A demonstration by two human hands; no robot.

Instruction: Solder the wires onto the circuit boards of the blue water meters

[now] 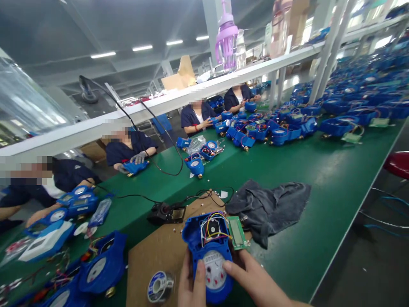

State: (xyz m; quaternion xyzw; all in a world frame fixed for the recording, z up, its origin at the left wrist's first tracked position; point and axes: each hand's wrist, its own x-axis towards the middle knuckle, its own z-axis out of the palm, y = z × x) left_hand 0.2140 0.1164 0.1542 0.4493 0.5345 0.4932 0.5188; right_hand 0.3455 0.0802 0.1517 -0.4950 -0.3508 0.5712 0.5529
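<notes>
A blue water meter (208, 252) is held above the brown board (143, 251) near the bottom of the head view. My left hand (192, 279) grips its left side, thumb on the edge of the round dial. From the right, my right hand (252, 273) holds the other side, its thumb touching the dial rim. The upper compartment is uncovered and shows red, yellow and black wires. A green circuit board (237, 233) with a small display hangs out to the right on these wires. Fingers beneath the meter are hidden.
A solder spool (159, 286) stands left of my hands; a black soldering stand (166, 213) is behind. A grey cloth (271, 204) lies to the right. Several blue meters (99, 268) crowd the left and far bench. Several co-workers sit opposite, below a shelf (159, 102).
</notes>
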